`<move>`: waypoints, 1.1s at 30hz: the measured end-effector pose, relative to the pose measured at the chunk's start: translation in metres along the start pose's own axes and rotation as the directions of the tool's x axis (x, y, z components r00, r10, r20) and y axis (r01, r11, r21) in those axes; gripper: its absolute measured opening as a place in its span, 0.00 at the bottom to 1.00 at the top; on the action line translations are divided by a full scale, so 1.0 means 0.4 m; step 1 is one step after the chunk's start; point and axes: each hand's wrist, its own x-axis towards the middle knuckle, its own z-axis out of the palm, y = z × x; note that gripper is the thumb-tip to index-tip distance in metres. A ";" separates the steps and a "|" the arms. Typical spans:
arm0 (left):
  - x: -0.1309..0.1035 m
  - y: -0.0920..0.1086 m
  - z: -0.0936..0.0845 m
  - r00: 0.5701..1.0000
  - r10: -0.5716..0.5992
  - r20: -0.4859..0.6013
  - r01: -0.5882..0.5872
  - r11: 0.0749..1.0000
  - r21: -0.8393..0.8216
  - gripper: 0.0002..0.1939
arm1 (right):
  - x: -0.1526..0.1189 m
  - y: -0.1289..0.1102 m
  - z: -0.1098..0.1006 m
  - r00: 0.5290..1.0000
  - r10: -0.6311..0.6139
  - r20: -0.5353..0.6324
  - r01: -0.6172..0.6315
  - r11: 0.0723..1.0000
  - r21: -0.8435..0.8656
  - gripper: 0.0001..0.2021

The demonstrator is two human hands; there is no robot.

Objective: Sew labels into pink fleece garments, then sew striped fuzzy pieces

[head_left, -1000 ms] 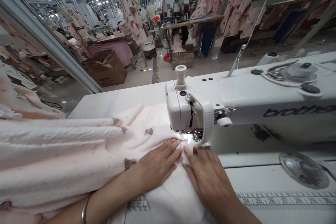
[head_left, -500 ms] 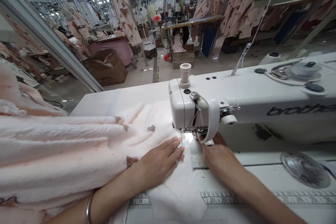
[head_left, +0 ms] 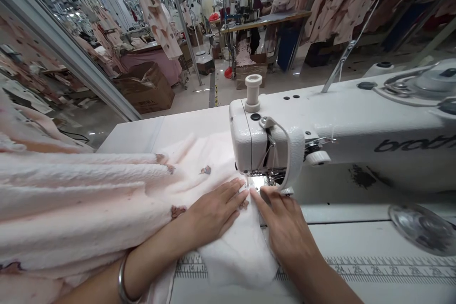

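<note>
A pale pink fleece fabric (head_left: 85,199) with small brown printed figures spreads over the left of the table and up to the needle area of a white sewing machine (head_left: 245,137). My left hand (head_left: 215,209) lies flat on the fabric, fingers stretched toward the lit presser foot. Just right of it, my right hand (head_left: 285,223) rests at the fabric's edge, its index finger extended near the needle plate and the other fingers spread below the machine head. The presser foot is partly hidden behind the thread guard.
A ruler strip (head_left: 377,268) runs along the table's front, with a clear round dish (head_left: 422,230) at right. Beyond the table stand a metal post (head_left: 71,42), a cardboard box (head_left: 146,88), another workstation (head_left: 263,21) and hanging pink garments (head_left: 338,4).
My right hand has come out from behind the needle area and moved left to the fabric's edge. My left hand stays on the fabric. The camera view has shifted slightly.
</note>
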 end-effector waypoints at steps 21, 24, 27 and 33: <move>0.033 -0.020 -0.014 1.000 0.001 -0.023 -0.001 1.000 -0.011 0.14 | -0.009 -0.011 0.026 0.987 0.147 0.071 -0.148 0.989 0.014 0.33; 0.042 -0.027 -0.011 1.000 -0.004 -0.027 0.004 1.000 -0.004 0.13 | -0.012 -0.008 0.026 0.986 0.153 0.069 -0.154 0.988 0.010 0.32; 0.044 -0.033 -0.005 0.999 -0.011 -0.041 0.011 1.000 0.001 0.14 | -0.020 -0.008 0.021 0.980 0.167 0.109 -0.170 0.985 0.025 0.32; 0.042 -0.034 0.003 0.997 -0.016 -0.081 0.013 1.000 -0.029 0.16 | -0.034 -0.017 0.016 0.980 0.154 0.124 -0.161 0.986 0.042 0.32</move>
